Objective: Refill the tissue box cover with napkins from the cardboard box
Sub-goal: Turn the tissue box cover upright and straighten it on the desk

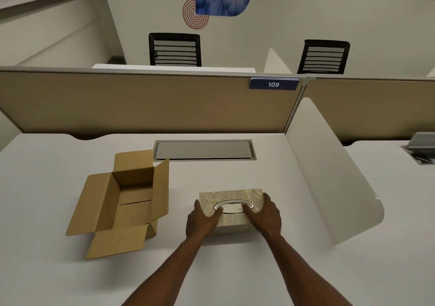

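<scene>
A beige patterned tissue box cover (231, 196) with a silver oval slot ring lies flat on the white desk (47, 270), right of centre. My left hand (201, 221) grips its left end, thumb resting on the ring. My right hand (266, 216) grips its right end, thumb also on the ring. An open cardboard box (124, 202) stands to the left with all flaps spread; its inside looks empty and no napkins show anywhere.
A grey cable hatch (203, 149) is set into the desk behind the cover. A white curved divider (329, 183) bounds the desk on the right. A tan partition panel (141, 103) runs along the back, with two black chairs beyond.
</scene>
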Tool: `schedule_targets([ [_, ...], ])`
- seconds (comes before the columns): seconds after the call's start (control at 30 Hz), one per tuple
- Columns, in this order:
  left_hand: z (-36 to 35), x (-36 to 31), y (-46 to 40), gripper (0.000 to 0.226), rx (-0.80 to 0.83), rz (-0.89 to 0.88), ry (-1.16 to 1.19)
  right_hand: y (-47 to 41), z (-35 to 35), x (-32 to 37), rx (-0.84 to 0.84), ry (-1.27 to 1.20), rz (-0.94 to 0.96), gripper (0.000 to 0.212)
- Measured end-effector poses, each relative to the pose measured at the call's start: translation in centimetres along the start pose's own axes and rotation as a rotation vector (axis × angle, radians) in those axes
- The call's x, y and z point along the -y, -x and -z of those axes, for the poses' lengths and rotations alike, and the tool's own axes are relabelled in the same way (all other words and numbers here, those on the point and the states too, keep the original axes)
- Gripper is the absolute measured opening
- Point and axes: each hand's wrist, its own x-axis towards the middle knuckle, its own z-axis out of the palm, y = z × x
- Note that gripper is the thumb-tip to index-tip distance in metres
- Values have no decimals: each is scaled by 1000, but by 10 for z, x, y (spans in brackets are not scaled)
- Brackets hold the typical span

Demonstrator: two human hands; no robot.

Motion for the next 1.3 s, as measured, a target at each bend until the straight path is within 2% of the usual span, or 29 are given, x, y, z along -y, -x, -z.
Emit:
schedule_targets([
  [0.07,-4,-10,-2,104,-17,23,-17,1,-4,5,10,-8,-26,96],
  [0.33,-12,-17,-5,88,-54,94,13,-2,-5,9,-8,-91,-115,76],
  [0.73,-13,-25,-3,71,-84,120,-15,-6,-8,11,23,-54,-127,76],
  [0.9,-14,-20,-6,76,-55,115,33,-7,-5,3,64,-111,-101,82],
  [1.03,-13,-13,-12,83,-24,102,81,-7,-3,-11,86,-197,-89,70],
  [1.2,-16,-10,-15,77,-14,78,102,-3,-1,-16,102,-199,-46,52],
  [1.3,-14,-9,-15,79,-4,82,136,-3,2,-16,101,-251,-47,49],
])
